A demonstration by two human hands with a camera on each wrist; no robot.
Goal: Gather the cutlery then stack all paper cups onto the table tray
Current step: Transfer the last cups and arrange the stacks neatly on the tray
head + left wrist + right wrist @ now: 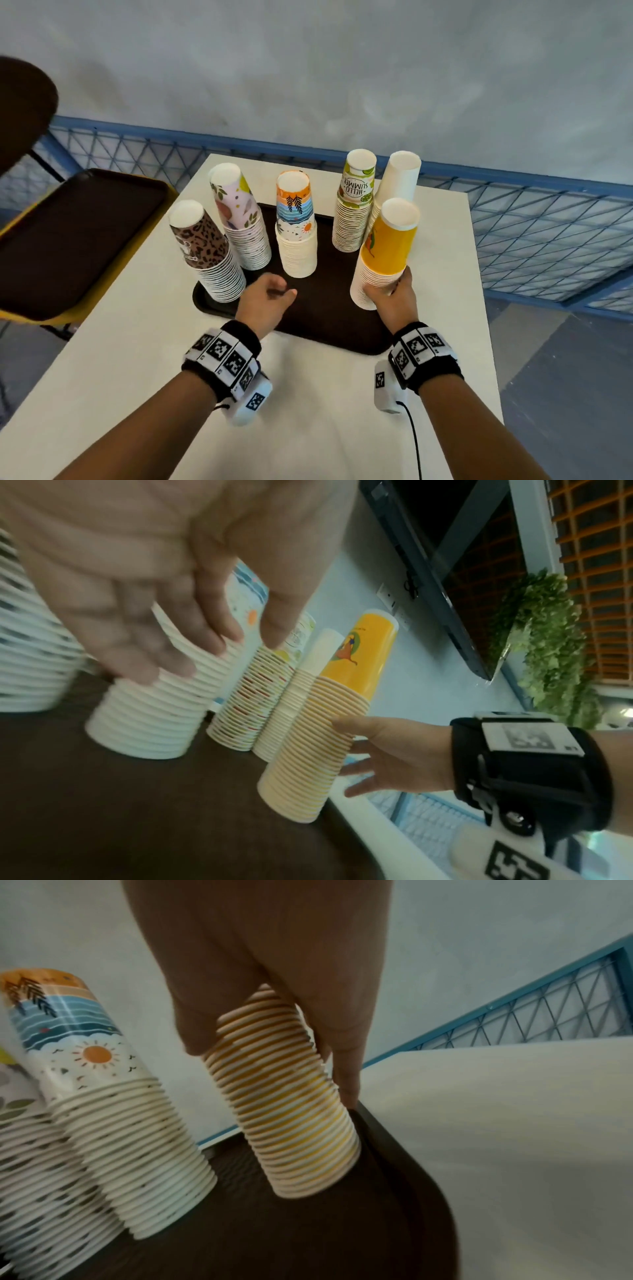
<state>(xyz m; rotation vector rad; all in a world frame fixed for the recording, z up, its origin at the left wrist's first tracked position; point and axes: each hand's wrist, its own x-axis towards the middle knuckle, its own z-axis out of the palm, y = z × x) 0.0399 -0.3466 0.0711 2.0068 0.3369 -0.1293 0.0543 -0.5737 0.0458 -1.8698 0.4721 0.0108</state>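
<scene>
A dark brown tray [325,329] lies on the white table [308,411]. On it stand upside-down paper cup stacks: leopard [209,253], floral [243,226], beach-print [296,233] and Hello Summer [352,205]. A plain white stack [395,181] stands behind the yellow one; its base is hidden. My right hand [388,286] grips the lower part of the yellow stack [387,253], which tilts, its base at the tray's right edge [394,1150]. My left hand [274,291] hovers over the tray in front of the beach-print stack [154,718], fingers [171,647] relaxed and holding nothing.
A second dark tray [75,240] rests on a yellow seat to the left of the table. A blue mesh fence [531,222] runs behind the table and along its right side. The table's near half is bare white surface.
</scene>
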